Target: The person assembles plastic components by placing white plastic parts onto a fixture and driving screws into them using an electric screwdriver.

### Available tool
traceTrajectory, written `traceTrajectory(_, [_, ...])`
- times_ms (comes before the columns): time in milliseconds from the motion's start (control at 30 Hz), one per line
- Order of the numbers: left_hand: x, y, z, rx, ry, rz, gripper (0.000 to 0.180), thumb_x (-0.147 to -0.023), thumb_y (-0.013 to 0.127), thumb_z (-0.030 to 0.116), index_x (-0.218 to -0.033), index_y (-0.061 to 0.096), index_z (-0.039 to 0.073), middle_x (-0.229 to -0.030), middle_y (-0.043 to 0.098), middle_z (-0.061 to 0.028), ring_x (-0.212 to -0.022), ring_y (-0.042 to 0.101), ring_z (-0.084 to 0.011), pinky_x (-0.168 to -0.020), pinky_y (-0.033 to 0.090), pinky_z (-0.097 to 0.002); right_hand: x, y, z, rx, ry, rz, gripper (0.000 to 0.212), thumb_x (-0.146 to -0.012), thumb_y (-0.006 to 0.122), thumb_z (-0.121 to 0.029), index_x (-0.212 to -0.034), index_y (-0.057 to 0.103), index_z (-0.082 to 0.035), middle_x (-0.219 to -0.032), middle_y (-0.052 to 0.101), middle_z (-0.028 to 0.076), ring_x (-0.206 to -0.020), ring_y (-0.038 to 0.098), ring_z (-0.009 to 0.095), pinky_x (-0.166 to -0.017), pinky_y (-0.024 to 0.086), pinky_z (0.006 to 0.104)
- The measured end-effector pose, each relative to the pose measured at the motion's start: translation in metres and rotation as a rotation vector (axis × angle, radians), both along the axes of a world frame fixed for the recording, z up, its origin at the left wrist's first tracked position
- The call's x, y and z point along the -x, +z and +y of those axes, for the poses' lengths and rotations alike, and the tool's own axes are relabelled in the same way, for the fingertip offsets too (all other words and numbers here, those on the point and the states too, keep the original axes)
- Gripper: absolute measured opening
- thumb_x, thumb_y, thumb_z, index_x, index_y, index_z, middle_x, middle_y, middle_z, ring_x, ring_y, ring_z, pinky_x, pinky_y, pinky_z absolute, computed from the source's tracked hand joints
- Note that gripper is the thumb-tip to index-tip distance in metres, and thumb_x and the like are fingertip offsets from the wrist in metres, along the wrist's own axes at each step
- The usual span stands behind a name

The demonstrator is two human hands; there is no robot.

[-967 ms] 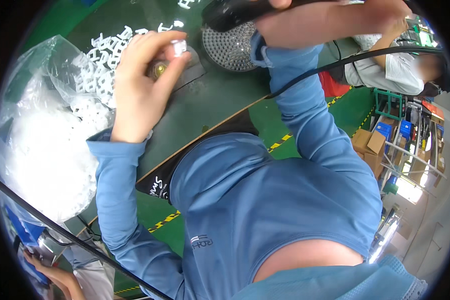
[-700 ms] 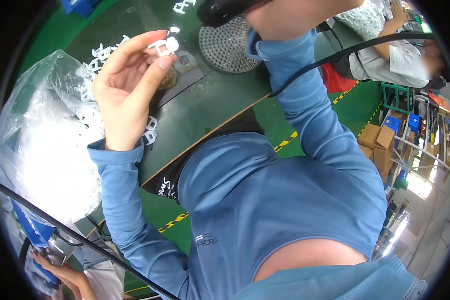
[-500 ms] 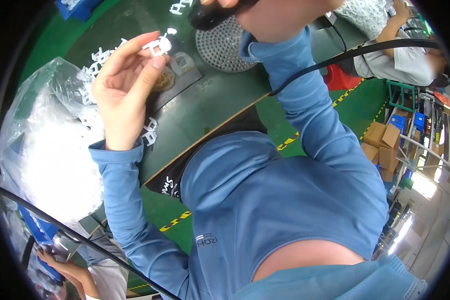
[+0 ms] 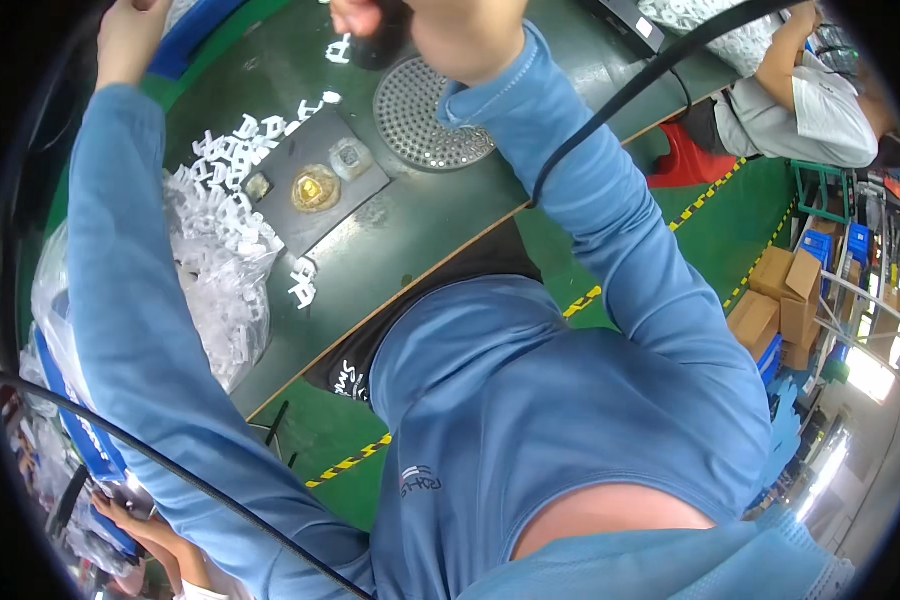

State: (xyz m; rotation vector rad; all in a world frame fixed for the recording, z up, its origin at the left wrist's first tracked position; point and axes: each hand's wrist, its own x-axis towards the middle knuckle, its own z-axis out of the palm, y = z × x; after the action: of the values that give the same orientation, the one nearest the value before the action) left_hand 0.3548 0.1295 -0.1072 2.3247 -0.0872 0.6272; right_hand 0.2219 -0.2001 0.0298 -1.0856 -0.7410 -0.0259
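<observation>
Black tool (image 4: 385, 40), dark and rounded, sits at the top edge inside the right hand (image 4: 450, 30), whose fingers are curled tight around it. Right below those fingers there's a round perforated metal disc (image 4: 425, 115), dull grey and dotted with holes. Further down-left lies a flat dark plate (image 4: 320, 195) carrying a shiny brass-coloured round piece (image 4: 316, 188). White plastic clips (image 4: 230, 160) are scattered in a spiky heap beneath the left hand (image 4: 130, 35), which reaches up to the frame edge; can't tell how its fingers are set.
</observation>
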Motion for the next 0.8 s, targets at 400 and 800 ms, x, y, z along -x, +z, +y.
traceTrajectory(400, [0.253,0.108,-0.107,-0.41,-0.095,0.376,0.033,-0.084,0.076,0.031,-0.086,0.063,0.001,-0.087,0.068,-0.0171,-0.085,0.067,-0.0385,-0.076,0.053,-0.0481,0.036,0.025,0.068,-0.283,0.233,-0.103,0.033,-0.081,0.087,-0.009,-0.105,0.066,0.0,-0.094,0.068,0.002,-0.084,0.064,0.01,-0.076,0.053,0.0268])
traceTrajectory(800, [0.332,0.139,-0.118,1.045,-0.053,0.212,0.024,-0.096,0.071,0.007,-0.118,0.07,-0.004,-0.101,0.076,-0.0127,-0.09,0.071,-0.0157,-0.087,0.056,-0.0276,0.044,0.038,0.05,-0.065,0.022,-0.396,0.084,-0.074,0.091,-0.013,-0.143,0.043,-0.003,-0.113,0.062,0.006,-0.1,0.059,0.013,-0.086,0.05,0.0299])
